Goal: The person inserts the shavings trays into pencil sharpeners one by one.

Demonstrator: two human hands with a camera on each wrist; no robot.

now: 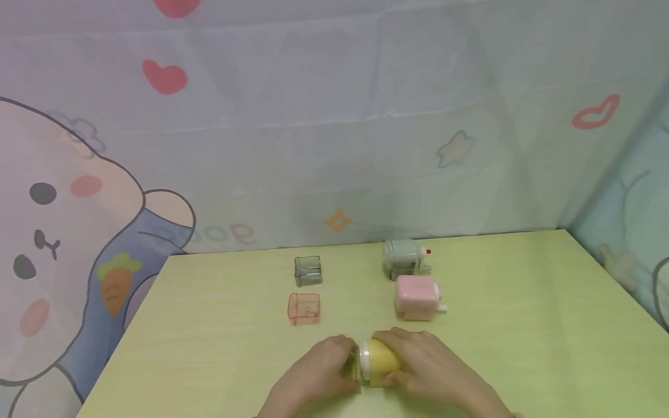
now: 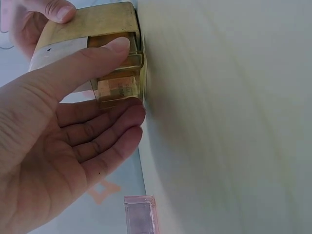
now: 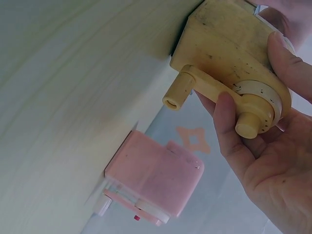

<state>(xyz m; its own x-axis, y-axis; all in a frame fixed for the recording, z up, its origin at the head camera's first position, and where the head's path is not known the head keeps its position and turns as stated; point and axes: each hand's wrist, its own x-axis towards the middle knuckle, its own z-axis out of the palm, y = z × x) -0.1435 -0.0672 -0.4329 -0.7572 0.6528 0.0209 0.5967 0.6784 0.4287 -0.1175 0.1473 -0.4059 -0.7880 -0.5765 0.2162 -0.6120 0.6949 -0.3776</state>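
A yellow crank pencil sharpener point(image 1: 382, 364) with a white band lies near the table's front edge. My right hand point(image 1: 422, 364) grips its body from the right. In the right wrist view the sharpener's crank handle point(image 3: 176, 92) juts out beside that hand's fingers. A clear yellowish shavings drawer point(image 2: 117, 90) sits at the sharpener's left end, seen closely in the left wrist view. My left hand point(image 1: 325, 370) pinches this drawer, thumb on one side and fingers on the other. How deep the drawer sits in the body is partly hidden.
Behind the right hand stand a pink sharpener point(image 1: 416, 294) and a grey-green sharpener point(image 1: 400, 255). To their left are a clear reddish drawer point(image 1: 304, 309) and a clear grey drawer point(image 1: 308, 271). A printed cloth point(image 1: 292, 116) hangs along the table's back edge.
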